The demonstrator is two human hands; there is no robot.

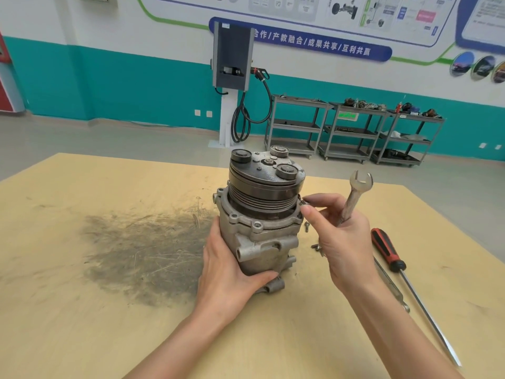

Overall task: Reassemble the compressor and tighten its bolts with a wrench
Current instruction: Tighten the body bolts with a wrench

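Note:
A grey metal compressor (pixel 262 231) stands upright on the wooden table (pixel 82 310), its dark grooved pulley (pixel 265 184) on top. My left hand (pixel 232 272) grips the lower body from the left and front. My right hand (pixel 341 236) is at the right edge of the flange; its thumb and forefinger pinch a small bolt (pixel 302 203) there. The same hand keeps an open-end wrench (pixel 355 195) tucked in the palm, jaw pointing up. Loose bolts (pixel 314 244) lie on the table just right of the compressor, partly hidden by my hand.
A screwdriver with a red and black handle (pixel 388 250) and a long shaft lies at the right, beside a flat metal tool (pixel 390 285). A dark grease stain (pixel 144 255) covers the table left of the compressor. Metal carts (pixel 352 129) stand against the far wall.

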